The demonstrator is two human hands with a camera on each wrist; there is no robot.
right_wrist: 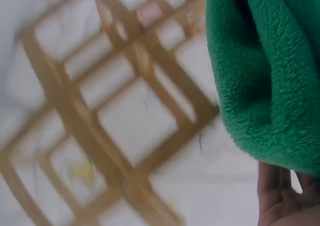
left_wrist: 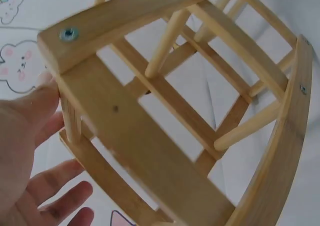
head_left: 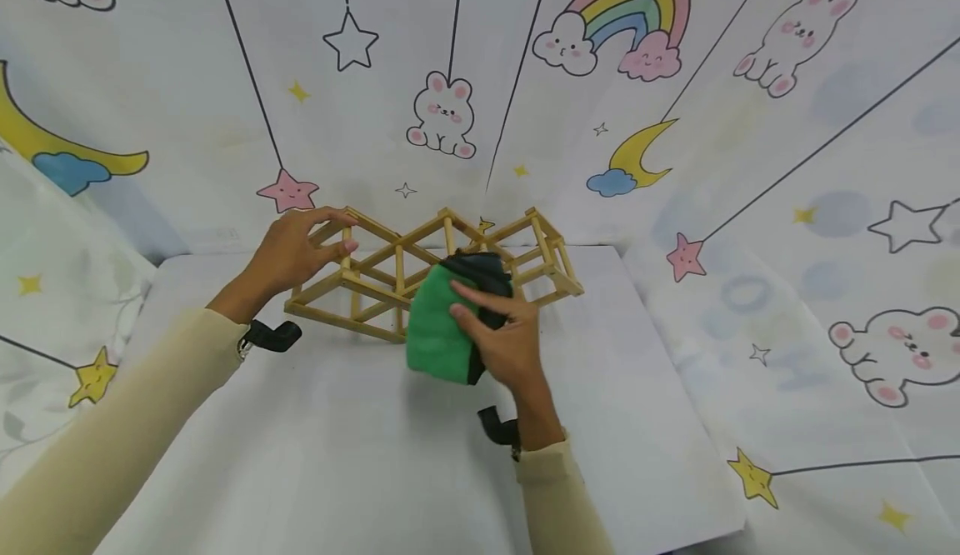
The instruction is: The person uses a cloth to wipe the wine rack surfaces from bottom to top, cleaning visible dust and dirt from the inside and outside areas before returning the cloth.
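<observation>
A pale wooden lattice rack (head_left: 345, 323) of crossed slats and round dowels stands spread in a zigzag along the back of the table. At its left end my left hand (head_left: 288, 251) grips the frame, thumb and fingers around the end post. The left wrist view shows the rack's end slats (left_wrist: 140, 133) close up, with screw heads in the joints. My right hand (head_left: 506, 338) holds a bunched, fluffy green cloth (head_left: 438, 330) with a black part, in front of the rack's middle. In the right wrist view the cloth (right_wrist: 270, 96) covers much of that hand (right_wrist: 280, 201).
The white tabletop (head_left: 337, 455) extends forward, its right edge running down at the right. Behind and beside it hangs a white backdrop (head_left: 510, 105) printed with rabbits, stars, moons and a rainbow. Black straps stick out at both wrists.
</observation>
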